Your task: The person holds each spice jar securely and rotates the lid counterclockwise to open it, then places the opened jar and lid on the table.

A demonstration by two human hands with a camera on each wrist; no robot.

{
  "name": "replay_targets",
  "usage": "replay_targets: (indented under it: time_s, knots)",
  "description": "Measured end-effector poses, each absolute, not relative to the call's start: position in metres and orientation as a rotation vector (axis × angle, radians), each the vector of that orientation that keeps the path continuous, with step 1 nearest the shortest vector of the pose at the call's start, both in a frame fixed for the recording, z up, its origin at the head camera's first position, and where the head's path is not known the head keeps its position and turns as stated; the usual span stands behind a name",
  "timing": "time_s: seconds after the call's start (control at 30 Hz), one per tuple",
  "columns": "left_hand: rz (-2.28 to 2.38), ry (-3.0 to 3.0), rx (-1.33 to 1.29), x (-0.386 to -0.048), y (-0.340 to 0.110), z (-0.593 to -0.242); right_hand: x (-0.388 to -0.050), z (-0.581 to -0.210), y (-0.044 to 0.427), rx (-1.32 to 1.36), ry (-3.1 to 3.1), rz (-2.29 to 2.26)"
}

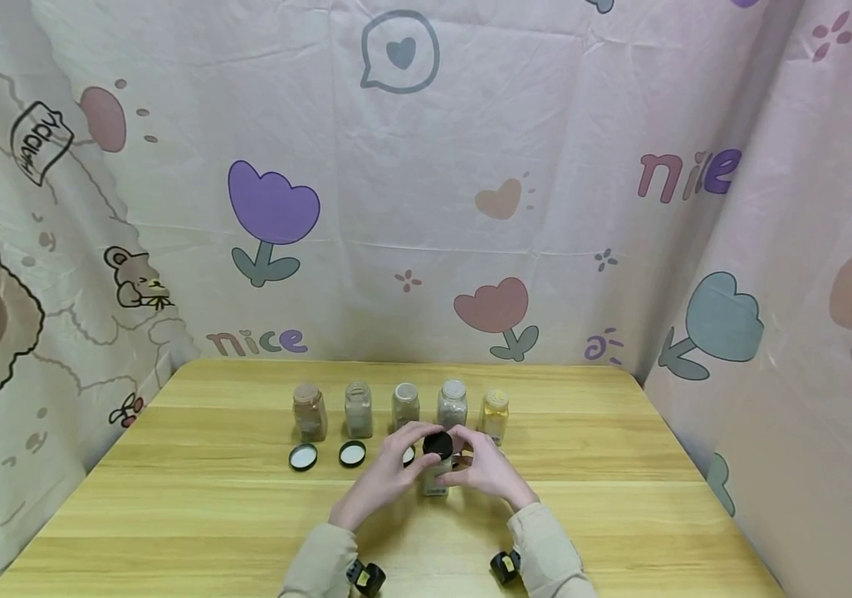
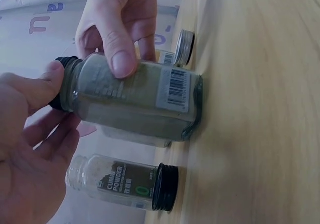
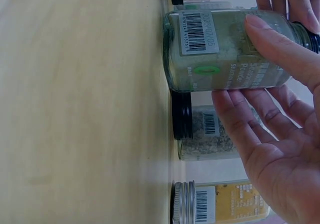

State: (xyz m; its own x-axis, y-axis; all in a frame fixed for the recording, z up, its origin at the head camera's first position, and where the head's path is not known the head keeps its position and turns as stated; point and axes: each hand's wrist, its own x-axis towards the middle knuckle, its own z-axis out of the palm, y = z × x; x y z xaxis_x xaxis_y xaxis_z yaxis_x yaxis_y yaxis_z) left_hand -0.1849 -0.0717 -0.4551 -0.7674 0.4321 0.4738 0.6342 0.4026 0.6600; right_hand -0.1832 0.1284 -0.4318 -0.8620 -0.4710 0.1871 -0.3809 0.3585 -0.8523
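A square glass seasoning powder jar [image 3: 230, 49] with a black lid [image 1: 438, 444] stands upright between both hands. My left hand [image 1: 392, 465] pinches the lid with thumb and fingers. Thumb and fingers of my right hand [image 1: 489, 469] grip the jar's body from the other side. A barcode label [image 2: 176, 90] shows low on the glass, and greyish-green powder fills much of it. Whether its base touches the table cannot be told.
Behind the hands, a row of lidless jars includes brown powder [image 1: 310, 415], cumin powder [image 2: 120, 181], dark grains [image 3: 207, 131] and a yellow-filled jar [image 1: 495, 415]. Loose black lids [image 1: 303, 457] [image 1: 352, 453] and a silver lid [image 3: 184, 203] lie before them on the wooden table [image 1: 194, 498].
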Motion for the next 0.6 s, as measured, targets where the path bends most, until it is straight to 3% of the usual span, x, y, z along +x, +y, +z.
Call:
replay_targets:
  time_s: [0.23,0.6]
  knots:
    - [-1.32,-2.445,-0.874,-0.184,-0.069,-0.456,-0.2,-0.457,0.131,-0.792,2.552,-1.495]
    - [-1.285,-2.373,-1.112,-0.184,-0.072,-0.454,-0.206,-0.466,0.136,-0.835,2.558,-1.479]
